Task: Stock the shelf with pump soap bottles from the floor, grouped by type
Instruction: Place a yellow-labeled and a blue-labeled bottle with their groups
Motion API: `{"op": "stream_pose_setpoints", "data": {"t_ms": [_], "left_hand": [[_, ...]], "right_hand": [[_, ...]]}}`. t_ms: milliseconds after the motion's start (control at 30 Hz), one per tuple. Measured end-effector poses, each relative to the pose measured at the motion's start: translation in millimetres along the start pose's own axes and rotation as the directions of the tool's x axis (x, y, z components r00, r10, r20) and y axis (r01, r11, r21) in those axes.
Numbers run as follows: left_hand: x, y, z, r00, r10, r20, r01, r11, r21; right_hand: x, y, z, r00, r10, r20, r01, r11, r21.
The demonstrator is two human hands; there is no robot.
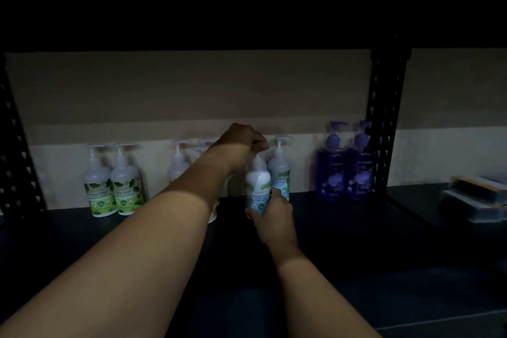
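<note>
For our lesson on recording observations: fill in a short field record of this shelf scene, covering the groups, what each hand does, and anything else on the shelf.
left group: two green-label bottles
right group: two purple bottles
held item: blue-label bottle, beside a matching bottle
left hand: grips its pump top
right hand: holds its base
shelf: dark, dimly lit
far right: flat packs, contents unclear

Your left hand (241, 143) closes over the pump of a white, blue-labelled plastic soap bottle (257, 186) while your right hand (270, 214) grips its base, on the dark shelf (343, 228). Two green-labelled bottles (113, 186) stand left; two purple bottles (345, 164) stand right.
</note>
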State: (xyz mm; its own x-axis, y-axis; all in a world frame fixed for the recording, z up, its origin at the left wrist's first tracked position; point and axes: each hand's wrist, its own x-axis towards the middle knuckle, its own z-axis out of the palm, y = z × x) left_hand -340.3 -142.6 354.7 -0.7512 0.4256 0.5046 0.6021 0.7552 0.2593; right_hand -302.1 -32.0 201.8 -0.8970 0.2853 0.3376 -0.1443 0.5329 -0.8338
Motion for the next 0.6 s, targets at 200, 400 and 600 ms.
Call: {"op": "stream_pose_setpoints", "data": {"t_ms": [200, 400, 600], "left_hand": [[-1.2, 11.2, 10.9, 0.977, -0.183, -0.11, 0.17, 0.978, -0.119], [-9.0, 14.1, 28.4, 0.929, -0.283, -0.239, 0.225, 0.944, -0.242], [-45.8, 12.7, 43.4, 0.907, -0.279, -0.315, 0.202, 0.946, -0.255]], "right_hand": [[-1.1, -1.4, -0.4, 1.0, 0.007, -0.005, -0.007, 1.0, -0.026], [-2.0, -3.6, -0.4, 0.999, 0.031, 0.007, -0.031, 0.999, -0.007], [-1.2, -2.1, -4.9, 0.998, 0.039, 0.046, -0.039, 0.999, 0.0]]}}
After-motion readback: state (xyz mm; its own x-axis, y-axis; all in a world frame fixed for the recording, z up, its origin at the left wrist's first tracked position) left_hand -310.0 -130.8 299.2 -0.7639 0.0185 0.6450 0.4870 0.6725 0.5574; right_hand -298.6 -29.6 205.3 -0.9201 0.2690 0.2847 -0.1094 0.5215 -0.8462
